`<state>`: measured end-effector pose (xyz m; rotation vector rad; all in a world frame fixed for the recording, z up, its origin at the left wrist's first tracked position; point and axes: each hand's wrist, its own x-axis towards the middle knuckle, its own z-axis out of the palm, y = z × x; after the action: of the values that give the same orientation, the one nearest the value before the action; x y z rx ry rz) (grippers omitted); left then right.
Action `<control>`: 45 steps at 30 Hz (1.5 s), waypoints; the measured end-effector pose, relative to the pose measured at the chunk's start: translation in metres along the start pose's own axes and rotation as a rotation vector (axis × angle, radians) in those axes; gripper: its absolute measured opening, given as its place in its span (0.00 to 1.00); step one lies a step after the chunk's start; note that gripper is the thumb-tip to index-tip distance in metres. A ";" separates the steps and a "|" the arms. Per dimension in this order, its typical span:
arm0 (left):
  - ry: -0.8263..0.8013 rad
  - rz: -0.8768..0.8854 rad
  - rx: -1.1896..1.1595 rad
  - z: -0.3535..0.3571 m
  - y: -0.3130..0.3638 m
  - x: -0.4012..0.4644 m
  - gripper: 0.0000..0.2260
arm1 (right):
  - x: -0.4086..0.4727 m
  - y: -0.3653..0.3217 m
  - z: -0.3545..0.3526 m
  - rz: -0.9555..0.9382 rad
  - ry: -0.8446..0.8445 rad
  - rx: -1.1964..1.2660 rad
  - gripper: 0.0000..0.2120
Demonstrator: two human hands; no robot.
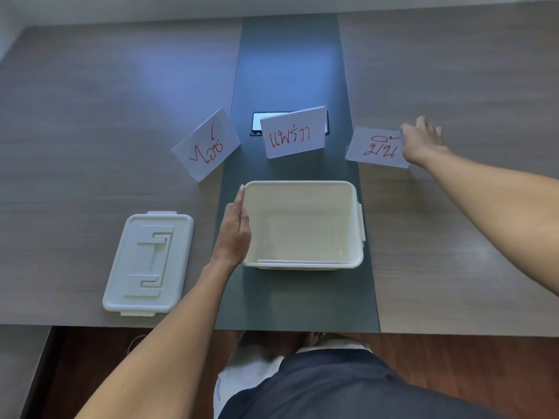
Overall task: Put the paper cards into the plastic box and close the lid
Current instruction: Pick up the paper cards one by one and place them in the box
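A single head-worn wide-angle camera looks forward and steeply down from above the near edge of the table point(90, 116), close enough that both forearms, the person's lap and the floor below fill the lower frame.

**Materials and finishes**

Table point(106, 116): wood-grain, matt, with smooth dark centre strip point(290, 71). Box point(302, 189): cream plastic, smooth, slight sheen. Lid point(148, 264): pale plastic, smooth, moulded relief. Three cards point(289, 134): white matt paper, red ink. Floor point(453, 373): reddish wood.
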<state>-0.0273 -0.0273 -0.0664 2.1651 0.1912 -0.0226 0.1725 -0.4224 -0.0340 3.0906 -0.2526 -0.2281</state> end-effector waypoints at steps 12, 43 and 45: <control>0.001 -0.008 0.020 0.000 0.000 0.000 0.23 | -0.049 -0.019 -0.017 -0.074 0.179 0.190 0.12; -0.035 -0.028 -0.088 -0.002 0.003 -0.004 0.23 | -0.251 -0.097 0.012 -0.566 0.200 0.794 0.12; -0.030 -0.030 -0.082 -0.001 0.002 -0.004 0.23 | -0.259 -0.095 0.023 -0.566 0.126 0.780 0.12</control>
<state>-0.0310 -0.0275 -0.0639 2.0788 0.2041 -0.0638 -0.0686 -0.2870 -0.0235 3.8380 0.7239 0.0893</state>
